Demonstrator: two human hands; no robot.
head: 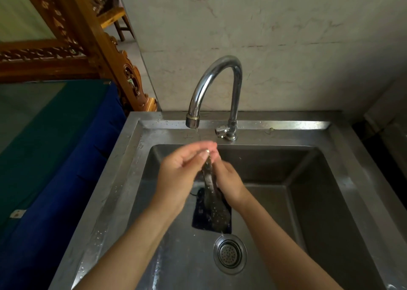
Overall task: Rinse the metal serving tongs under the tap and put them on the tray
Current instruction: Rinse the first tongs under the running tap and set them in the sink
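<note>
The metal serving tongs (211, 198) hang upright over the steel sink (330, 179), their perforated paddle end pointing down towards me. My left hand (179, 175) pinches the tongs' top end between thumb and fingertips. My right hand (229, 179) presses against their right side, fingers wrapped on the shaft. A thin stream of water falls from the curved chrome tap (214, 87) onto my fingers and the tongs. No tray shows in this view.
A dark blue rectangular thing (198, 219) lies on the basin floor behind the tongs, just above the round drain strainer (230, 254). The tap's small lever (221, 129) sits at its base. A blue-and-green cloth-covered surface (55, 157) borders the sink on the left.
</note>
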